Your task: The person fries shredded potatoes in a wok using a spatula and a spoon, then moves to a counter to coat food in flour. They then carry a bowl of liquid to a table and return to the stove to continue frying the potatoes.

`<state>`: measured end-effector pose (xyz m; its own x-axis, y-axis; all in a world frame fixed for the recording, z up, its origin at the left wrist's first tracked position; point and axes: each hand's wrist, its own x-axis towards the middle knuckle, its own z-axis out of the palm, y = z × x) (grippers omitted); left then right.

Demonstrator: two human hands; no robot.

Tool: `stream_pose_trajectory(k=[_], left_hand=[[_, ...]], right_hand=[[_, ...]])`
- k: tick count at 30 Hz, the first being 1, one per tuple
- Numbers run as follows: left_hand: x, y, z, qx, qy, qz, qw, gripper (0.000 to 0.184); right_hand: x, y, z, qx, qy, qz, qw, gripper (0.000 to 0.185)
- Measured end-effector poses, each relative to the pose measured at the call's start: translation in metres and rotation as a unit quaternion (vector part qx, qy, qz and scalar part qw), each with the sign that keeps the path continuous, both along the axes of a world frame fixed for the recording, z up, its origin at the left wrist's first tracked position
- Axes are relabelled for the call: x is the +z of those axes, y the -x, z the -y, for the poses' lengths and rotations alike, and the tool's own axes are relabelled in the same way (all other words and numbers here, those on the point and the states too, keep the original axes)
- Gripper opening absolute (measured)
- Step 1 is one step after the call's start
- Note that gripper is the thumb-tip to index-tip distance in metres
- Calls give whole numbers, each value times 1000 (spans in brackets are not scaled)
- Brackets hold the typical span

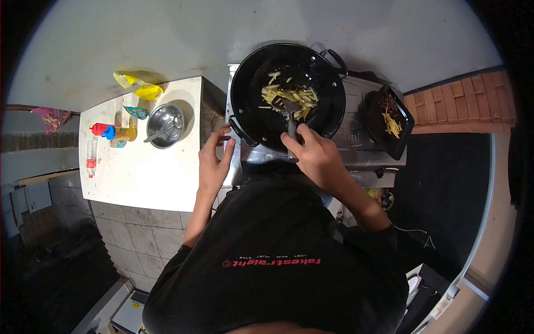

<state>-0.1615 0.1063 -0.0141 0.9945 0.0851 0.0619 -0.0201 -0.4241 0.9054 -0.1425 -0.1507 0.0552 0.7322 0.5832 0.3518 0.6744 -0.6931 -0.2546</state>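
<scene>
A black wok (250, 83) with two side handles sits on the steel gas stove, and pale yellow strips of food (306, 99) lie in its middle. My right hand (314, 156) is closed around the handle of a slotted spatula (288, 106), whose dark blade rests among the strips. Beside the wok's left handle (243, 132) is my left hand (216, 158), fingers apart and holding nothing; whether a fingertip touches the handle I cannot tell.
Right of the wok, a black tray (401, 142) carries dark red and yellow strips on the stove (356, 145). On the white table (161, 178) at left stand a metal bowl (173, 136) with a spoon, squeeze bottles (111, 132), a clear bottle (91, 158) and a yellow packet (147, 90).
</scene>
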Motion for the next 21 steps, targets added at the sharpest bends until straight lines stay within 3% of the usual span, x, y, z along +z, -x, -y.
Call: stream_pose_trajectory(k=[3, 6, 10, 21], left_hand=[[4, 0, 2, 0, -3, -9, 1000, 24], [2, 0, 2, 0, -7, -8, 1000, 24], [1, 0, 1, -3, 3, -1, 1000, 25], [2, -1, 0, 2, -12, -10, 1000, 25]], right_hand=[[26, 9, 6, 30, 7, -90, 995, 33], [48, 17, 14, 64, 64, -106, 990, 34], [66, 28, 26, 90, 57, -129, 986, 30], [13, 7, 41, 16, 107, -150, 983, 25]])
